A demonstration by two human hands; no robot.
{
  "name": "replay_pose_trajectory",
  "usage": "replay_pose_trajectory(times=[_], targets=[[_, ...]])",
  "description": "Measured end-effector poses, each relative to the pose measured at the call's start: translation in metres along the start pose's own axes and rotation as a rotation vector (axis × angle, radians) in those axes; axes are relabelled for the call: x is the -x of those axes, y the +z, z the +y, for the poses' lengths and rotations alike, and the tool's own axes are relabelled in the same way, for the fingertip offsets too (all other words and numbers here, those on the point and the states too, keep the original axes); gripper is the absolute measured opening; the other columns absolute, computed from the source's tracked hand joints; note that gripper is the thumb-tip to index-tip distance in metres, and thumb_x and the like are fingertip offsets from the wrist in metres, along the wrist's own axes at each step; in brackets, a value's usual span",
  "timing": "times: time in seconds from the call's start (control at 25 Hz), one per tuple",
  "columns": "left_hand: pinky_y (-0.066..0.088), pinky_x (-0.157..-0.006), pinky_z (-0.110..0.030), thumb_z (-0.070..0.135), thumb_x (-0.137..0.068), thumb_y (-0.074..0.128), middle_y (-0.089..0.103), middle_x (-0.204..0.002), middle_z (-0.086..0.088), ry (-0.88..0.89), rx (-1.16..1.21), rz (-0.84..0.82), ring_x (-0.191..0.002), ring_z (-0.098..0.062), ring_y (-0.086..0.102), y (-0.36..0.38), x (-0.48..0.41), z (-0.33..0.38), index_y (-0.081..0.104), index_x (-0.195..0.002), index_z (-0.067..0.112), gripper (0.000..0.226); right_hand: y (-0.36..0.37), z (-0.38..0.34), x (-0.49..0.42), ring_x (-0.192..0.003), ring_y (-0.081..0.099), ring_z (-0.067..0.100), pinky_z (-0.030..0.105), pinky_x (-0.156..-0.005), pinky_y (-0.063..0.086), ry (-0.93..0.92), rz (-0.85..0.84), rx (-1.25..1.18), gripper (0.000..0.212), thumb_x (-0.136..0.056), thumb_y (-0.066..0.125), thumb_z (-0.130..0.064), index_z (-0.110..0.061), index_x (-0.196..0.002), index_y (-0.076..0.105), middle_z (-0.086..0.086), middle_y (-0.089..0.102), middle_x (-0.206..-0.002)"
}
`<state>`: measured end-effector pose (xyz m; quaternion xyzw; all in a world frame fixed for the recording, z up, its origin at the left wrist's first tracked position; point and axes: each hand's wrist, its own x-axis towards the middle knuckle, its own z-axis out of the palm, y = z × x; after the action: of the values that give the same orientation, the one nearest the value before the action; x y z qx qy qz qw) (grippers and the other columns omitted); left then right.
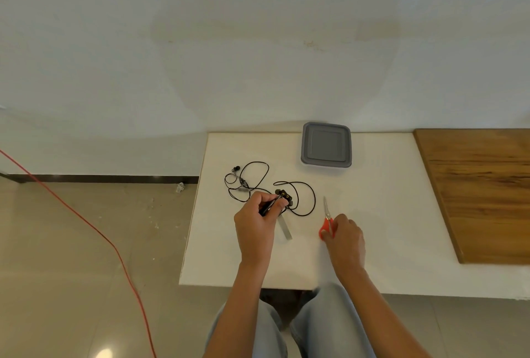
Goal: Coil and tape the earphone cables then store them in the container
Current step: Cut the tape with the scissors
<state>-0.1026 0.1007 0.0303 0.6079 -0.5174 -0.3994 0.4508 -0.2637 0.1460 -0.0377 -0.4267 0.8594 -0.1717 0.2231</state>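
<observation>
Head view: earphone cables (243,183) sprawled loose on white table (387,214), left of and nearer than grey container (326,144). Left hand (253,224) curled round a dark object (266,208), tape strip (284,227) trailing. Right hand (345,238) gripping orange scissors (327,224), nearer than container. Probably light, limp, tangle-prone; best gathered by the cord, not the buds.

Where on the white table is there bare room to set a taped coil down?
Bare: the stretch between the scissors and the wooden board, right of the container; the near left corner beside the left hand. Crowded: the earphone cable loops, left hand and right hand on the scissors fill the middle.
</observation>
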Motion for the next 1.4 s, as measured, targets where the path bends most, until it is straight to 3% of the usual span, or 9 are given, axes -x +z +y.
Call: replay_pose_trajectory(times=[0.16, 0.28, 0.36, 0.48, 0.68, 0.92, 1.04, 1.16, 1.4], targets=[[0.053, -0.069, -0.015, 0.018, -0.078, 0.078, 0.069, -0.076, 0.012, 0.014, -0.028, 0.008, -0.075, -0.001, 0.067, 0.0, -0.002, 0.004, 0.066, -0.082, 0.015, 0.013, -0.01, -0.008, 0.0, -0.068, 0.054, 0.015, 0.027, -0.062, 0.046, 0.025, -0.098, 0.281, 0.019, -0.09, 0.061, -0.03, -0.016, -0.098, 0.05, -0.001, 0.056, -0.075], [0.047, -0.064, -0.006, 0.014, -0.078, 0.079, 0.067, -0.074, 0.014, 0.024, -0.016, -0.015, -0.073, 0.005, 0.065, 0.001, -0.002, 0.009, 0.065, -0.08, 0.014, 0.013, -0.017, -0.006, 0.0, -0.074, 0.054, 0.014, 0.024, -0.06, 0.043, -0.036, -0.199, 0.276, 0.022, -0.091, 0.059, -0.031, -0.016, -0.107, 0.055, 0.0, 0.062, -0.089], [0.046, -0.063, -0.005, 0.012, -0.077, 0.078, 0.066, -0.075, 0.015, 0.031, -0.014, -0.04, -0.074, 0.008, 0.064, 0.0, -0.004, 0.009, 0.066, -0.081, 0.013, 0.013, -0.021, 0.004, 0.0, -0.079, 0.054, 0.012, 0.019, -0.06, 0.041, -0.111, -0.249, 0.19, 0.024, -0.089, 0.061, -0.03, -0.017, -0.11, 0.06, -0.001, 0.066, -0.097], [0.049, -0.066, -0.008, 0.014, -0.078, 0.078, 0.068, -0.078, 0.013, 0.04, -0.028, -0.059, -0.077, 0.005, 0.065, -0.002, -0.012, 0.004, 0.068, -0.084, 0.01, 0.013, -0.031, 0.024, 0.001, -0.081, 0.052, 0.008, 0.016, -0.061, 0.035, -0.222, -0.265, 0.158, 0.022, -0.087, 0.062, -0.035, -0.025, -0.107, 0.064, -0.006, 0.063, -0.094], [0.047, -0.065, -0.007, 0.013, -0.078, 0.079, 0.069, -0.078, 0.008, 0.049, -0.033, -0.041, -0.075, 0.003, 0.065, -0.004, -0.028, 0.001, 0.069, -0.083, 0.005, 0.014, -0.037, 0.026, -0.004, -0.079, 0.057, 0.009, 0.018, -0.062, 0.041, -0.288, -0.308, 0.323, 0.018, -0.088, 0.059, -0.041, -0.026, -0.097, 0.057, -0.006, 0.062, -0.088], [0.049, -0.066, -0.009, 0.008, -0.076, 0.079, 0.069, -0.076, 0.008, 0.091, -0.016, -0.013, -0.074, 0.001, 0.066, -0.005, -0.035, -0.004, 0.067, -0.08, 0.007, 0.012, -0.023, 0.021, 0.002, -0.09, 0.058, 0.012, 0.022, -0.076, 0.048, -0.455, -0.279, 0.532, 0.024, -0.097, 0.046, -0.035, -0.026, -0.115, 0.06, -0.004, 0.066, -0.099], [0.053, -0.069, -0.014, 0.004, -0.076, 0.078, 0.071, -0.076, 0.004, 0.104, 0.015, -0.02, -0.075, -0.004, 0.07, -0.007, -0.037, -0.007, 0.067, -0.079, 0.006, 0.012, -0.026, 0.019, 0.001, -0.098, 0.052, 0.009, 0.017, -0.077, 0.042, -0.583, -0.373, 0.46, 0.028, -0.098, 0.043, -0.037, -0.026, -0.12, 0.057, -0.007, 0.063, -0.109], [0.056, -0.072, -0.021, 0.003, -0.076, 0.078, 0.073, -0.078, -0.003, 0.094, 0.036, -0.035, -0.077, -0.011, 0.072, -0.008, -0.039, -0.01, 0.067, -0.079, 0.004, 0.012, -0.041, 0.011, -0.004, -0.087, 0.049, 0.004, 0.01, -0.065, 0.034, -0.616, -0.339, 0.304, 0.028, -0.095, 0.047, -0.043, -0.031, -0.119, 0.057, -0.013, 0.062, -0.101], [0.051, -0.071, -0.013, -0.005, -0.074, 0.077, 0.072, -0.077, -0.002, 0.094, 0.101, -0.02, -0.076, -0.004, 0.07, -0.007, -0.041, -0.008, 0.067, -0.08, -0.002, 0.012, -0.044, -0.038, -0.024, -0.08, 0.053, 0.005, 0.019, -0.072, 0.045, -0.572, -0.369, 0.12, 0.031, -0.087, 0.061, -0.042, -0.029, -0.114, 0.06, -0.009, 0.068, -0.099]])
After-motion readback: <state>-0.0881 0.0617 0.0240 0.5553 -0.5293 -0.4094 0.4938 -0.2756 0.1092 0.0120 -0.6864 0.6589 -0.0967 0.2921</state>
